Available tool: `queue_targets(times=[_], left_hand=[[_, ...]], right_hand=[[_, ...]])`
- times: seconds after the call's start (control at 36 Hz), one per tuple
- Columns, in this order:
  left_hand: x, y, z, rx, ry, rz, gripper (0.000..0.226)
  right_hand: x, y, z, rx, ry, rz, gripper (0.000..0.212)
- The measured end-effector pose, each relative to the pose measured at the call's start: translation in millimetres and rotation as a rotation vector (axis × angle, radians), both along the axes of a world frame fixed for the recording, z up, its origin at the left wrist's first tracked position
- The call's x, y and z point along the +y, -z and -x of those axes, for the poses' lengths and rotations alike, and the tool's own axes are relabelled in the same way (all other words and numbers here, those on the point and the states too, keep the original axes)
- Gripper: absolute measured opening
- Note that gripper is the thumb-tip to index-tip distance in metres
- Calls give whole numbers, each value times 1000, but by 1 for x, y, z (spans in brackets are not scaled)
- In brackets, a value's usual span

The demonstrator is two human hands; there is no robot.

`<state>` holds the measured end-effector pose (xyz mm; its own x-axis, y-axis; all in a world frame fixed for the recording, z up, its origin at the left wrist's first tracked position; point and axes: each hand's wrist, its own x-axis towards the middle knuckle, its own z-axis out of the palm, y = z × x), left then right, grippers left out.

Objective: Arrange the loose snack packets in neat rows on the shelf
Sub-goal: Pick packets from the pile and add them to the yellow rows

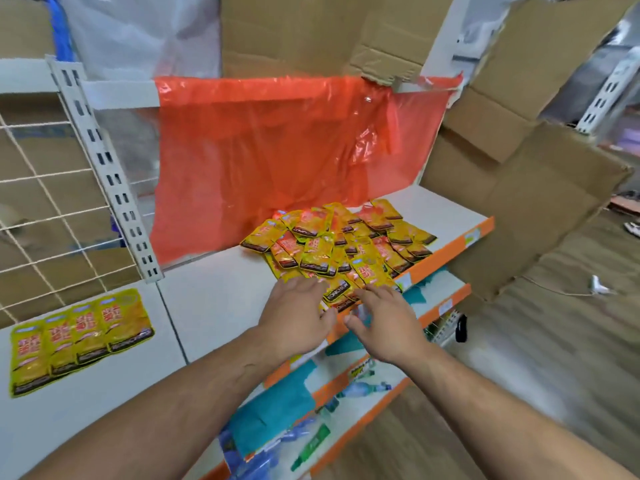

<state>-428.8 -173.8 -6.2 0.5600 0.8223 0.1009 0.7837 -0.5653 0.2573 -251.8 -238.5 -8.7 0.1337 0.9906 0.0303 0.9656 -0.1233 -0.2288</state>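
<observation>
The left hand and right hand lay open, fingers spread, on the near edge of the loose heap of snack packets, right on the shelf. Four packets sat rowed at left. A hasty sweep might have slid slick packets over the orange lip.

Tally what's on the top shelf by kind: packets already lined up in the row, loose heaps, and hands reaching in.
Packets in the neat row: 4
Loose heap of packets: 1, its overlapping packets too many to count
Hands: 2, the left hand and right hand, both open at the heap's near edge
Total: 7
</observation>
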Motion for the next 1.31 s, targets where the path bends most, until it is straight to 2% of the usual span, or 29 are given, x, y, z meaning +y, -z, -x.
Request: queue_targets(times=[0.31, 0.44, 0.61, 0.75, 0.89, 1.06, 1.19, 1.31], left_hand=[[77, -2, -85, -10, 110, 28, 60], [97, 1, -124, 16, 121, -5, 62], [116, 7, -176, 11, 85, 33, 59], [130, 13, -225, -83, -76, 36, 39], [142, 10, -276, -138, -288, 84, 31], [149, 11, -316, -91, -586, 82, 42], [155, 19, -331, -56, -700, 88, 54], [160, 17, -340, -78, -765, 146, 52]], right_hand=[[65, -3, -74, 7, 94, -30, 64], [88, 3, -111, 32, 133, -52, 77], [122, 15, -172, 41, 95, -57, 69], [161, 26, -227, 42, 61, -23, 66], [194, 22, -273, 75, -10, 34, 55], [227, 26, -310, 133, -11, 114, 56], [242, 29, -318, 165, -14, 111, 62], [244, 31, -320, 146, -50, 139, 67]])
